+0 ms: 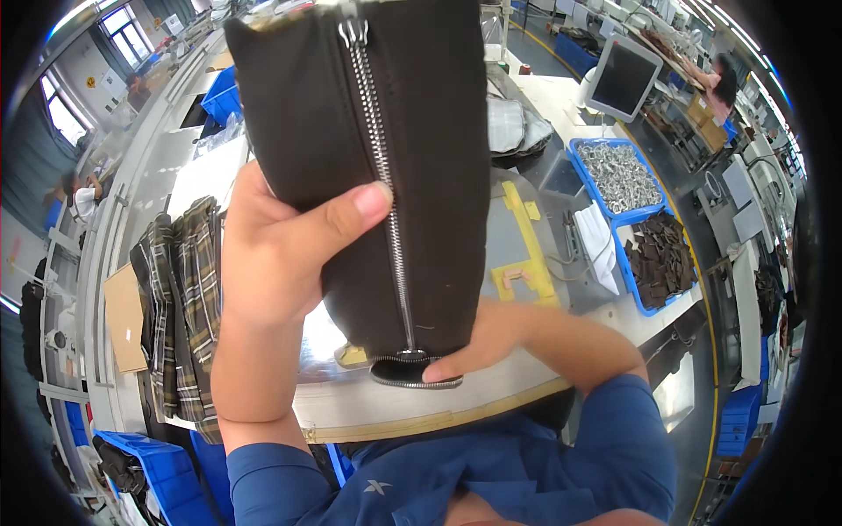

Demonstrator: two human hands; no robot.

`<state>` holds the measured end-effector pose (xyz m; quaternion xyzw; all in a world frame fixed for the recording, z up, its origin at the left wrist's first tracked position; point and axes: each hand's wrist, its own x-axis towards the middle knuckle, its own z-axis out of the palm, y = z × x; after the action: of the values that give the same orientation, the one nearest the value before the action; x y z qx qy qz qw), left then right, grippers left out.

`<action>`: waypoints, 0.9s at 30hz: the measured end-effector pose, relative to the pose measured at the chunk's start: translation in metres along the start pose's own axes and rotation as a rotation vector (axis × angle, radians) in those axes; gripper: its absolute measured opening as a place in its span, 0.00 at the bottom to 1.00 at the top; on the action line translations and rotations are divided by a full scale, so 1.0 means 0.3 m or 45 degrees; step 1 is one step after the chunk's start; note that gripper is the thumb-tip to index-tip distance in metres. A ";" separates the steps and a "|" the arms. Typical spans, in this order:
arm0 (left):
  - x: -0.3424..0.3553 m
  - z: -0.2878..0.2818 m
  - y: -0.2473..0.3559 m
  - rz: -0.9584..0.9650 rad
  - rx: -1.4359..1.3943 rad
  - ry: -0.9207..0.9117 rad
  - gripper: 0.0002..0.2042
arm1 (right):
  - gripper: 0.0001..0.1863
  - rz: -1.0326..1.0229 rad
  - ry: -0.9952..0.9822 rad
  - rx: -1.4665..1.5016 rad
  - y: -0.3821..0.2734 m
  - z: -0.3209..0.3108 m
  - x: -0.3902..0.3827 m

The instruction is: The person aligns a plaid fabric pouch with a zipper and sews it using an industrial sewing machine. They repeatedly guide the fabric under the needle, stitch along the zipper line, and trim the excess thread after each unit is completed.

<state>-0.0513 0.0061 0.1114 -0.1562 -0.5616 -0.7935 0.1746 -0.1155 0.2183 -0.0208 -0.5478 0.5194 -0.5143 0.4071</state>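
Observation:
I hold up a dark fabric piece (434, 149) with a long silver zipper running down its middle and a curved zipped opening at its lower end. My left hand (294, 237) grips its left side, with the thumb lying across the fabric against the zipper teeth and the fingers hidden behind. My right hand (482, 342) holds the lower right end, its thumb at the curved zipper opening and its other fingers out of sight. Behind the piece is the worktable (351, 421), with a grey board (535, 254) bearing yellow templates.
Folded plaid fabric (180, 316) and cardboard (123, 324) lie left. Blue trays of metal hardware (618, 175) and dark pieces (653, 263) sit right, near a monitor (618, 74). Blue crates (153, 482) stand lower left. Other people (719, 88) are at benches in the background.

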 end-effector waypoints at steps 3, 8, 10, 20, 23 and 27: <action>-0.005 -0.045 -0.041 -0.098 -0.051 0.013 0.14 | 0.32 0.220 0.009 -0.095 0.002 0.060 -0.038; -0.029 -0.120 -0.182 -0.290 -0.194 0.098 0.13 | 0.32 0.229 0.065 0.097 0.096 0.099 -0.159; -0.049 -0.151 -0.270 -0.408 -0.179 0.110 0.12 | 0.33 0.191 0.082 -0.188 0.102 0.059 -0.158; -0.140 -0.098 -0.337 -0.326 0.491 0.001 0.14 | 0.20 -0.319 0.980 -0.024 -0.030 -0.158 0.025; -0.150 -0.099 -0.350 -0.138 0.272 -0.043 0.16 | 0.15 -0.324 0.959 -0.254 -0.049 -0.147 0.023; -0.176 -0.122 -0.360 -0.113 0.322 -0.125 0.19 | 0.13 -0.330 0.958 -0.451 -0.066 -0.121 -0.004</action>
<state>-0.0552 0.0102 -0.0140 -0.1466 -0.6714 -0.7147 0.1299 -0.1483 0.2251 0.0036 -0.4443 0.6387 -0.6279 0.0215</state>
